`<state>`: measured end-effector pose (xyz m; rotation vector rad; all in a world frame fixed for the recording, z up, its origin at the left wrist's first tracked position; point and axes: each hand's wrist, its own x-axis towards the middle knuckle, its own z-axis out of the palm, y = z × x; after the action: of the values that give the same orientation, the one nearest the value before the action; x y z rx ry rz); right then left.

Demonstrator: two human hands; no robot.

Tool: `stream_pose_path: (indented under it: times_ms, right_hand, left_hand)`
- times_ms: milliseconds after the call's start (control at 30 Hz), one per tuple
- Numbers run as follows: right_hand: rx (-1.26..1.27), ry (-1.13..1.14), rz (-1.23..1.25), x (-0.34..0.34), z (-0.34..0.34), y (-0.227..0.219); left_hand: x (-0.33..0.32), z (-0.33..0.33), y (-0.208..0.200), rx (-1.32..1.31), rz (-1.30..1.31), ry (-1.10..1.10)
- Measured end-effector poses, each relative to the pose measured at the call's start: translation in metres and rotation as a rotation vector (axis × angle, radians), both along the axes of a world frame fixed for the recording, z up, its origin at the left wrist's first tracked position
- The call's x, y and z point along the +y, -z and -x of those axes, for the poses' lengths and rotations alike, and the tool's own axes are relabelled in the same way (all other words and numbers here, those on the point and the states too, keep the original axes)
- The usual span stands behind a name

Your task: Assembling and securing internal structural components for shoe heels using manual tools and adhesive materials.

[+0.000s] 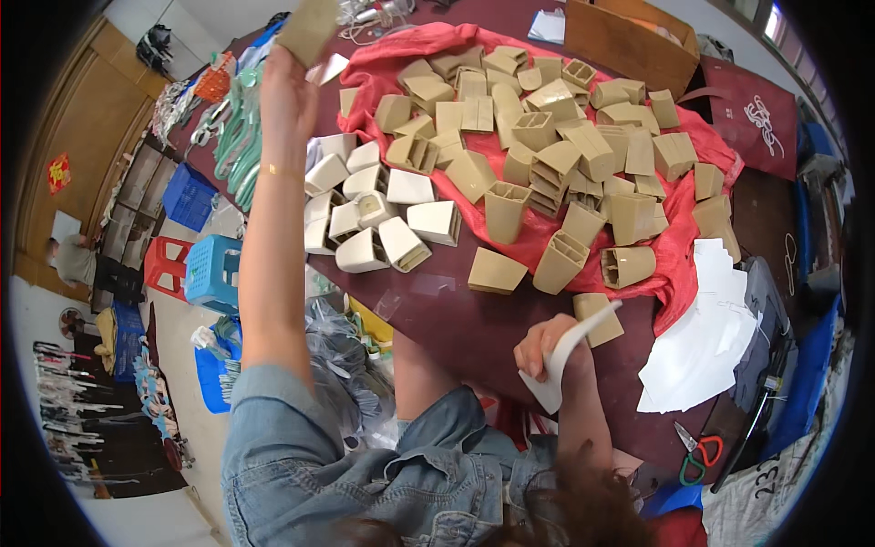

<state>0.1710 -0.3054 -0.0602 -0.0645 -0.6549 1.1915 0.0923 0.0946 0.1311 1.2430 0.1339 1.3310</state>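
My left arm reaches far forward. The left hand (pixel 290 96) is closed on a tan flat-sided piece (pixel 308 32) at the top edge of the view; its far end is cut off. Close to my body, my right hand (pixel 540 351) grips a thin, curved white sheet (pixel 572 357), seen nearly edge-on. Just beyond that hand lies a tan hollow block (pixel 597 319). Many similar tan hollow blocks (pixel 506 210), tapered and ribbed inside, are heaped on a red cloth (pixel 670 283). Left of them sits a group of white blocks (pixel 401 244) of like shape.
White paper sheets (pixel 697 342) lie at the table's right, with scissors (pixel 697 453) nearer me. A wooden box (pixel 629 46) and a dark red bag (pixel 747 118) stand at the back right. Left of the table are a blue stool (pixel 214 272) and green hangers (pixel 239 137). A person (pixel 77 260) is far left.
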Motion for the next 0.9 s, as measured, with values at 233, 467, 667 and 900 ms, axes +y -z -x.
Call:
stream_pose_path:
  times_ms: [233,467,667,900]
  right_hand:
    - [0.292,0.006,-0.181,-0.035,0.010,-0.040]
    - [0.565,-0.124,-0.166,-0.097,0.022,-0.072]
    - [0.628,-0.016,-0.063,-0.116,0.047,-0.065]
    - [0.533,-0.034,-0.207,-0.122,0.056,-0.045]
  left_hand:
    - [-0.197,0.081,0.091,-0.257,0.643,0.878]
    - [-0.334,0.091,0.149,-0.657,1.598,1.264]
    - [-0.372,0.103,0.159,-0.513,1.517,1.559]
    - [-0.359,0.114,0.145,-0.558,1.624,1.248]
